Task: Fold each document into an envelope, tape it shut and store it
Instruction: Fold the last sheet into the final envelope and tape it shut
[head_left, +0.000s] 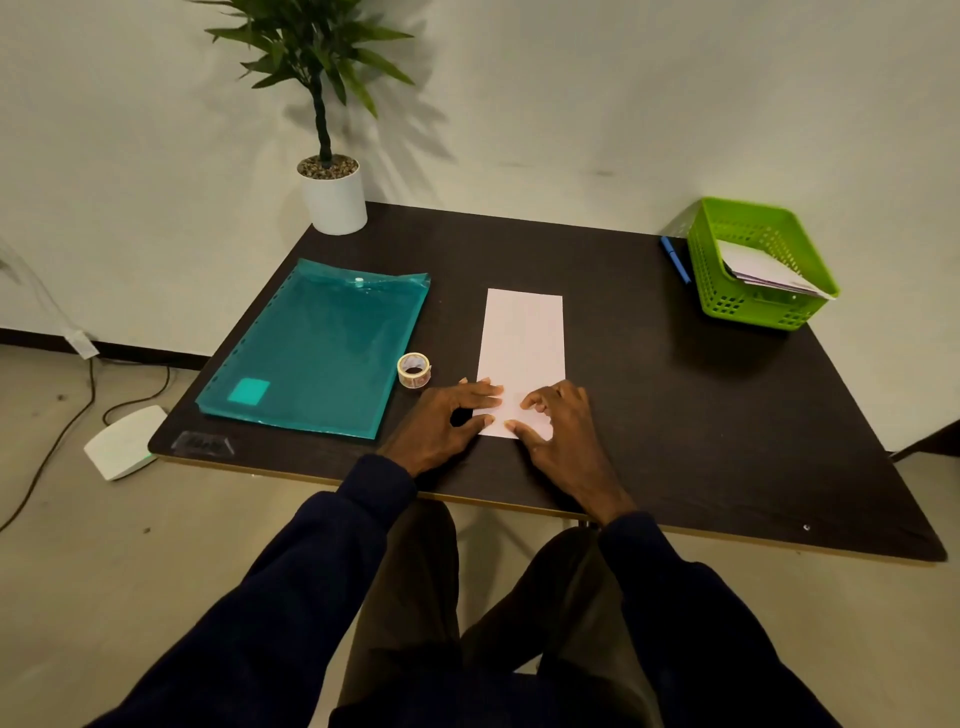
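White paper (522, 343) lies flat on the dark table (675, 415), a long narrow strip. Its near end is under both hands and the rest runs straight away from them.

Head view, hands:
- Left hand (447, 421): fingers fairly straight, tips on the strip's near-left edge, thumb at the near-left corner. It presses and isn't wrapped round anything.
- Right hand (558, 421): fingers bent, tips on the near end, thumb along the near edge. Can't tell if it's pinching the edge to lift it or just pressing.
- The hands are close together, side by side on the same end, and don't touch each other.

Around them:
- Tape roll (414, 370) sits just beyond the left hand, beside the strip, with nothing touching it.
- Teal folder (322, 348) lies further left of the left hand, flap closed.
- Green basket (727, 306) is well beyond and right of the right hand. White folded papers (769, 267) lean inside it, and a blue pen (675, 259) lies just beside it.

Progress, my read:
- The strip's shape suggests the sheet is already folded once lengthwise. No cross fold shows yet.
- No tape is on it, so it's early-to-mid fold on this piece.
- The papers in the basket look like finished ones already stored, count unreadable.
- Left for this sheet: fold up from the near end into an envelope, tape it, then put it in the basket.
- Whether more sheets wait in the folder, I can't tell.
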